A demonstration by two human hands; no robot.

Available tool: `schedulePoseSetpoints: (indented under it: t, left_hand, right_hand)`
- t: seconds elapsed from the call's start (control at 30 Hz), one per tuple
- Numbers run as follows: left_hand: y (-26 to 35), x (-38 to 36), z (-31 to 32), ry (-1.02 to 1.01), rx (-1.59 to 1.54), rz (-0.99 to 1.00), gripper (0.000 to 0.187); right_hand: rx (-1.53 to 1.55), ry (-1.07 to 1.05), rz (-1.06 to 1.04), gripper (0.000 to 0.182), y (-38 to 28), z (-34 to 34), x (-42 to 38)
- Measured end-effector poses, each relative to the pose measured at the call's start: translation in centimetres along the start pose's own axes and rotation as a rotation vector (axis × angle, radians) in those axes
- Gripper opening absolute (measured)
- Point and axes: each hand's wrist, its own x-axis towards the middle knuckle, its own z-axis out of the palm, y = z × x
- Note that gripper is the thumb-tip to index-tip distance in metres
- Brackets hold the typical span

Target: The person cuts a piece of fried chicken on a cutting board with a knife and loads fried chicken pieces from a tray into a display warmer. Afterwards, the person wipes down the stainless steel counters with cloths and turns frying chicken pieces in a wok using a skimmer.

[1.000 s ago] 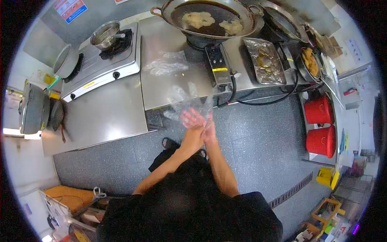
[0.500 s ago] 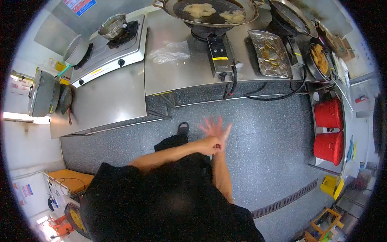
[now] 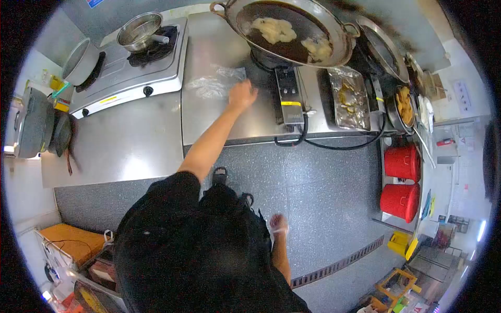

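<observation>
Over the steel counter (image 3: 219,120), my left hand (image 3: 243,95) is stretched forward with curled fingers. It is at the right end of some crumpled clear plastic (image 3: 209,86); whether it grips the plastic is hard to see. My right hand (image 3: 279,223) hangs low beside my body above the floor, its fingers curled in. A whitish, see-through band shows around its wrist, like the cuff of a thin plastic glove. What lies inside those fingers, if anything, is hidden.
A wide wok (image 3: 235,23) of dark oil holds pale frying pieces (image 3: 274,30) above a burner control box (image 3: 290,96). Right of it are a foil-lined tray (image 3: 349,107) and a bowl of fried food (image 3: 404,104). A gas stove (image 3: 167,73) stands left; red buckets (image 3: 401,201) at right.
My left hand has let go of my right wrist and reached forward to the plastic. My right hand has drawn back and its spread fingers have curled. The view has shifted.
</observation>
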Motion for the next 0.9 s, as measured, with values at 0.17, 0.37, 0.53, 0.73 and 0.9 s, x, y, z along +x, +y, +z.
schedulePoseSetpoints:
  t: [0.17,0.37,0.53,0.73,0.9]
  left_hand:
    - [-4.6,6.4,3.3,-0.027,0.123,-0.172,0.025]
    - [-3.9,-1.0,-2.2,0.001,-0.322,-0.093,0.011]
    - [2.8,-10.9,-5.7,0.051,-0.503,0.190,0.007]
    - [13.6,-23.3,-1.1,-0.471,-0.846,-0.009,0.010]
    - [22.2,-29.0,2.6,-0.620,-1.020,-0.155,0.012]
  right_hand:
    - [-0.084,0.141,-0.020,0.027,-0.9,-1.1,-3.0]
    - [-0.316,-0.006,-0.361,0.030,-7.9,6.5,-6.8]
    - [-0.445,-0.393,-0.578,0.040,-18.0,18.1,-14.7]
    - [-0.690,-0.564,-0.635,0.035,-25.5,19.3,-15.0]
    - [-0.384,-0.630,-0.528,0.027,-27.4,8.1,-11.0]
